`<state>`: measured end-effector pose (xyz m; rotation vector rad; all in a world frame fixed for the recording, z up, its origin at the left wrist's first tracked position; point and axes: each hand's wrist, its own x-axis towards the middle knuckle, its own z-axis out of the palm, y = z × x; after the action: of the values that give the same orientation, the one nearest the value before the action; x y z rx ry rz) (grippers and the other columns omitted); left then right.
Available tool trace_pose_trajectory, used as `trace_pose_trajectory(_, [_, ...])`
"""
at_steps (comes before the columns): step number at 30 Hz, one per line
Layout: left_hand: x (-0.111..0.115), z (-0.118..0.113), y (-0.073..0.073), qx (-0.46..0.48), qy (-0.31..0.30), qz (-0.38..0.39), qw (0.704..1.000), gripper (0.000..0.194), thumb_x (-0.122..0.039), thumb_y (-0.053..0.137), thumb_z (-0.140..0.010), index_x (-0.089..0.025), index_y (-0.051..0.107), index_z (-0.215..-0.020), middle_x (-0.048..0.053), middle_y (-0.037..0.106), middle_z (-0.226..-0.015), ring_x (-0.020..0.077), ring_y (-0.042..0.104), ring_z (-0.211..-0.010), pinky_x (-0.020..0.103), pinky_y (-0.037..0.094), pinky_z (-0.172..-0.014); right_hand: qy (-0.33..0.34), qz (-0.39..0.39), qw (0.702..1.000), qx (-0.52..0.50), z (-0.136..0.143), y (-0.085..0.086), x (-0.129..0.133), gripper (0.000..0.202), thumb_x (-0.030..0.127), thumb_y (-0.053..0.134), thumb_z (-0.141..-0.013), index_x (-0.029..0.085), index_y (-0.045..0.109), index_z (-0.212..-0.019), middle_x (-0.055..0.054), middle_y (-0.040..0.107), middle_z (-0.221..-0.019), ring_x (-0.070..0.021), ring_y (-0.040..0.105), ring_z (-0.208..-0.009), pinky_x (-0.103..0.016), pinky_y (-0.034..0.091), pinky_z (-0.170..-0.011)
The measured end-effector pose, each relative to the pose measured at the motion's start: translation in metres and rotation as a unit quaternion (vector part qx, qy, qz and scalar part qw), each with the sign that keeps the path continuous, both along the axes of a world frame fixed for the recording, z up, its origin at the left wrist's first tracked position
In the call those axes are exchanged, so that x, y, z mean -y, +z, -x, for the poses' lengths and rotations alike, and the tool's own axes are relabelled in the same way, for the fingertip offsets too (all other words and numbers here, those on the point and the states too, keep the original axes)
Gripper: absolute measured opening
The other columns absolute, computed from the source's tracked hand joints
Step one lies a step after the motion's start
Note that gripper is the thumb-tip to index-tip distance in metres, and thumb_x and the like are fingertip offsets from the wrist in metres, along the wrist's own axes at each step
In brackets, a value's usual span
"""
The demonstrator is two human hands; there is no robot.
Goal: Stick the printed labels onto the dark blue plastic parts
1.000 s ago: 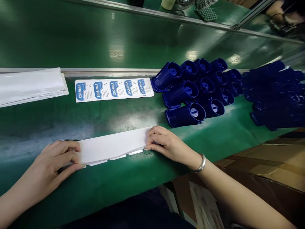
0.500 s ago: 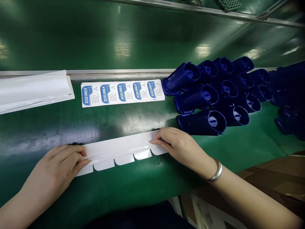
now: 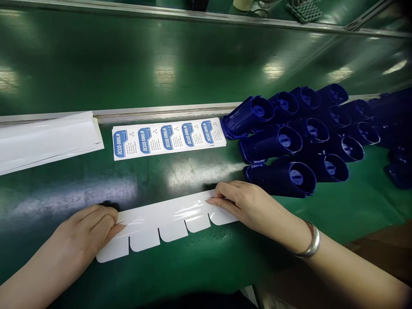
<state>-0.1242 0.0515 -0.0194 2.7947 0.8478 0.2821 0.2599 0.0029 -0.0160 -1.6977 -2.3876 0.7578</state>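
A white label strip [image 3: 167,213] with rounded tabs along its near edge stretches between my two hands, just above the green table. My left hand [image 3: 86,231] pinches its left end between thumb and curled fingers. At the other end, my right hand [image 3: 241,199], with a silver bangle on the wrist, pinches the strip the same way. Its plain, glossy face is up; the underside is hidden. Beyond it lies a stack of printed blue-and-white label sheets [image 3: 169,139]. The nearest dark blue plastic housing [image 3: 273,178] lies just past my right hand.
Several more blue housings [image 3: 268,141] lie in rows at the right, open ends facing right. White sheets [image 3: 48,139] are piled at the far left. A metal rail [image 3: 135,113] runs along the back, below a green panel [image 3: 128,60]. Brown cardboard [image 3: 370,257] shows at lower right.
The strip's tabbed edge now shows more fully and the strip looks flatter. Both hands keep their pinch. The whole scene sits lower in the picture as the camera has tilted up.
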Motion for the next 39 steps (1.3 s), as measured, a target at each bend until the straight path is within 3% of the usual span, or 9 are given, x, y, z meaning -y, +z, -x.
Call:
trace_pose_trajectory(7, [-0.001, -0.003, -0.001, -0.039, 0.05, 0.018, 0.998, 0.038, -0.039, 0.04, -0.105, -0.02, 0.057, -0.077, 0.002, 0.065, -0.074, 0.0193, 0.064, -0.066, 0.033, 0.046, -0.061, -0.059, 0.06, 0.996, 0.022, 0.006, 0.004, -0.01, 0.016, 0.017, 0.068, -0.098, 0.017, 0.06, -0.085, -0.001, 0.065, -0.074, -0.0186, 0.06, -0.062, -0.027, 0.036, -0.056])
trace_pose_trajectory(12, [-0.008, -0.001, 0.008, -0.042, 0.149, 0.18, 0.971, 0.04, -0.049, 0.045, -0.1, -0.021, 0.059, -0.074, 0.002, 0.068, -0.077, 0.0181, 0.064, -0.068, 0.03, 0.046, -0.06, -0.118, 0.107, 0.985, -0.073, 0.002, -0.003, -0.023, 0.026, 0.029, 0.075, -0.09, 0.018, 0.063, -0.069, 0.001, 0.063, -0.068, -0.0152, 0.054, -0.059, -0.025, 0.031, -0.054])
trace_pose_trajectory(16, [-0.01, 0.014, 0.017, 0.086, 0.187, 0.36, 0.91, 0.033, -0.051, 0.062, -0.092, -0.027, 0.064, -0.114, 0.007, 0.072, -0.118, 0.0242, 0.071, -0.102, 0.035, 0.055, -0.087, -0.153, 0.208, 0.927, -0.272, -0.006, -0.008, -0.03, 0.045, 0.055, 0.083, -0.076, 0.015, 0.064, -0.068, 0.002, 0.054, -0.062, -0.0119, 0.043, -0.057, -0.024, 0.028, -0.052])
trace_pose_trajectory(19, [-0.004, 0.025, 0.015, 0.171, 0.128, 0.435, 0.875, 0.075, -0.042, 0.078, -0.081, -0.032, 0.043, -0.147, 0.014, 0.051, -0.151, 0.0327, 0.059, -0.129, 0.045, 0.05, -0.105, -0.154, 0.243, 0.896, -0.339, -0.007, -0.009, -0.031, 0.057, 0.066, 0.086, -0.068, 0.014, 0.063, -0.071, 0.003, 0.05, -0.061, -0.0104, 0.04, -0.056, -0.022, 0.029, -0.05])
trace_pose_trajectory(21, [0.0, 0.027, 0.013, 0.19, 0.135, 0.431, 0.872, 0.09, -0.039, 0.08, -0.079, -0.035, 0.031, -0.154, 0.015, 0.04, -0.16, 0.0331, 0.057, -0.131, 0.045, 0.052, -0.103, -0.153, 0.25, 0.889, -0.352, -0.004, -0.008, -0.031, 0.06, 0.068, 0.086, -0.066, 0.014, 0.062, -0.07, 0.003, 0.048, -0.061, -0.0099, 0.04, -0.055, -0.021, 0.03, -0.047])
trace_pose_trajectory(24, [0.005, 0.022, 0.015, 0.214, 0.173, 0.385, 0.881, 0.085, -0.04, 0.073, -0.085, -0.038, 0.028, -0.156, 0.013, 0.03, -0.165, 0.0292, 0.058, -0.126, 0.041, 0.055, -0.097, -0.154, 0.267, 0.876, -0.372, 0.0, -0.008, -0.032, 0.064, 0.071, 0.087, -0.063, 0.015, 0.058, -0.067, 0.004, 0.046, -0.059, -0.009, 0.038, -0.051, -0.02, 0.031, -0.043])
trace_pose_trajectory(30, [0.006, 0.023, 0.02, 0.298, 0.14, 0.456, 0.827, 0.11, -0.04, 0.086, -0.072, -0.032, 0.019, -0.16, 0.016, 0.056, -0.14, 0.0266, 0.066, -0.106, 0.039, 0.054, -0.09, -0.153, 0.282, 0.86, -0.398, 0.003, -0.013, -0.039, 0.069, 0.078, 0.084, -0.063, 0.016, 0.052, -0.066, 0.005, 0.044, -0.057, -0.0068, 0.034, -0.047, -0.019, 0.028, -0.041])
trace_pose_trajectory(35, [0.006, 0.03, 0.008, 0.402, 0.105, 0.486, 0.769, 0.099, -0.065, 0.08, -0.07, -0.034, 0.037, -0.154, 0.015, 0.041, -0.154, 0.0328, 0.058, -0.119, 0.041, 0.052, -0.094, -0.152, 0.279, 0.868, -0.381, 0.01, -0.019, -0.045, 0.07, 0.08, 0.081, -0.066, 0.017, 0.05, -0.068, 0.003, 0.046, -0.056, -0.0073, 0.035, -0.045, -0.02, 0.024, -0.041])
trace_pose_trajectory(39, [0.007, 0.029, 0.001, 0.395, 0.126, 0.477, 0.775, 0.098, -0.046, 0.087, -0.071, -0.038, 0.036, -0.154, 0.011, 0.047, -0.143, 0.0262, 0.06, -0.111, 0.038, 0.053, -0.091, -0.156, 0.24, 0.895, -0.341, 0.007, -0.023, -0.053, 0.07, 0.085, 0.072, -0.071, 0.017, 0.053, -0.069, 0.001, 0.049, -0.058, -0.0108, 0.042, -0.046, -0.022, 0.029, -0.041])
